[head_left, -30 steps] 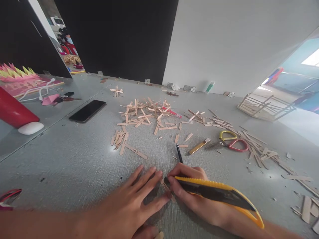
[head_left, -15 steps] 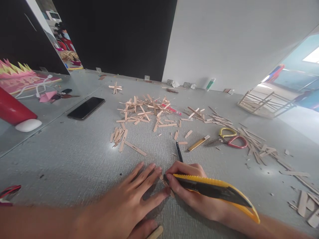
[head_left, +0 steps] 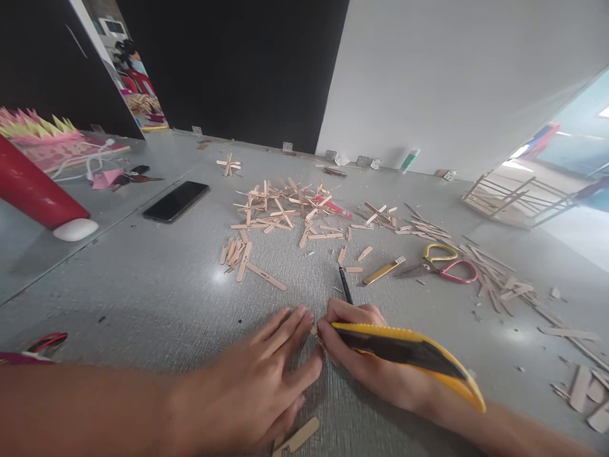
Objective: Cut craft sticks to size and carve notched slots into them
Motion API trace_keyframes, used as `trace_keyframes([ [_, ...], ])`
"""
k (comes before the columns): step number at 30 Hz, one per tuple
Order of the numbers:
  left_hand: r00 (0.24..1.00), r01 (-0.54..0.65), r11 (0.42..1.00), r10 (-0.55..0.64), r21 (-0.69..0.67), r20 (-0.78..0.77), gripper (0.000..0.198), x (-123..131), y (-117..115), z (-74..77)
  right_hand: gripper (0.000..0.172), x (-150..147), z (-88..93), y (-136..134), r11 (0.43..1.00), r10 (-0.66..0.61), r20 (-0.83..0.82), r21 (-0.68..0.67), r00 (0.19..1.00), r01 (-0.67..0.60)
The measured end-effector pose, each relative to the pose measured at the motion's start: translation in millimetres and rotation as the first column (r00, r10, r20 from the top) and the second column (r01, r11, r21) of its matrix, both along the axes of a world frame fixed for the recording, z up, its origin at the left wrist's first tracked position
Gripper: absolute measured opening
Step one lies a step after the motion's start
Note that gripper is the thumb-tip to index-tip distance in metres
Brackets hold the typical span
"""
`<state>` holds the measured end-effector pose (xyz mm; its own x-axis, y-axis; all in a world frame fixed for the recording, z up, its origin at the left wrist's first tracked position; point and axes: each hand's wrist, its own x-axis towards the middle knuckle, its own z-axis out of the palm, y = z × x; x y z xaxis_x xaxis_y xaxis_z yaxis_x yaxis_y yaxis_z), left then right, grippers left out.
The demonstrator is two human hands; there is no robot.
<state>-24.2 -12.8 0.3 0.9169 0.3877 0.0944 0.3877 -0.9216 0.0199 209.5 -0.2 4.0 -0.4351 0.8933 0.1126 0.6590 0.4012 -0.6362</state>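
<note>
My right hand grips a yellow and black utility knife, its handle slanting back over my wrist. The knife's tip is hidden behind my fingers, low over the table. My left hand lies palm down with fingers stretched out, the fingertips beside a short wooden craft stick. Most of that stick is covered by my hands, so I cannot tell how firmly it is pressed. Another craft stick lies below my left hand. A dark pen-like tool lies just beyond my right hand.
Small crossed-stick pieces are heaped ahead on the grey table. Scissors and a gold-coloured cutter lie right of centre; loose sticks spread farther right. A phone and a red cylinder are at left.
The view has shifted slightly left. My left fingers have drawn closer together, and more of the lower stick shows. The knife's rear end has dipped and moved a little left.
</note>
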Motion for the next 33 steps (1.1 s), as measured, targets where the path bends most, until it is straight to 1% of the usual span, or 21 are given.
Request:
trace_keyframes([
  [2, 1.000, -0.004, 1.000, 0.004, 0.012, -0.001, 0.046, -0.1, -1.5, -2.6, 0.034, -0.7, -2.1, 0.1, 1.000, -0.005, -0.012, 0.017, 1.000, 0.005],
  [5, 1.000, -0.017, 0.999, 0.017, 0.046, 0.003, 0.041, 0.9, -2.8, -5.5, 0.035, -1.4, -1.1, 0.6, 1.000, 0.027, -0.012, -0.010, 1.000, -0.027],
  [9, 1.000, -0.028, 0.996, 0.028, 0.086, -0.006, 0.044, 3.8, -2.5, -5.2, 0.037, -1.4, 0.0, 1.0, 0.999, 0.041, -0.032, -0.029, 0.999, -0.042],
  [13, 0.998, -0.057, 0.997, 0.058, 0.059, -0.014, 0.045, 5.5, -2.9, -2.4, 0.034, 0.2, -5.0, 0.5, 0.998, 0.057, -0.088, -0.036, 0.995, -0.060],
  [16, 0.998, -0.058, 0.997, 0.059, 0.045, -0.026, 0.047, 6.1, -3.3, -0.6, 0.033, 1.2, -9.0, -0.2, 0.995, 0.085, -0.151, -0.045, 0.985, -0.093],
  [19, 0.998, -0.056, 0.997, 0.058, 0.051, -0.030, 0.048, 6.8, -2.8, 0.3, 0.033, 1.1, -9.3, -0.4, 0.992, 0.118, -0.188, -0.019, 0.975, -0.124],
  [27, 0.998, -0.040, 0.998, 0.042, 0.048, -0.041, 0.050, 5.7, -2.0, -0.5, 0.031, 1.9, -2.8, -1.4, 0.973, 0.231, -0.179, 0.026, 0.956, -0.230],
  [29, 0.999, -0.037, 0.999, 0.038, 0.040, -0.029, 0.049, 4.8, -1.7, -1.1, 0.032, 3.0, -4.7, -2.2, 0.975, 0.219, -0.185, 0.019, 0.958, -0.220],
  [33, 1.000, -0.028, 1.000, 0.028, 0.011, -0.004, 0.046, 2.5, -1.8, -3.2, 0.033, 5.8, -8.8, -2.2, 0.989, 0.139, -0.199, -0.016, 0.970, -0.145],
])
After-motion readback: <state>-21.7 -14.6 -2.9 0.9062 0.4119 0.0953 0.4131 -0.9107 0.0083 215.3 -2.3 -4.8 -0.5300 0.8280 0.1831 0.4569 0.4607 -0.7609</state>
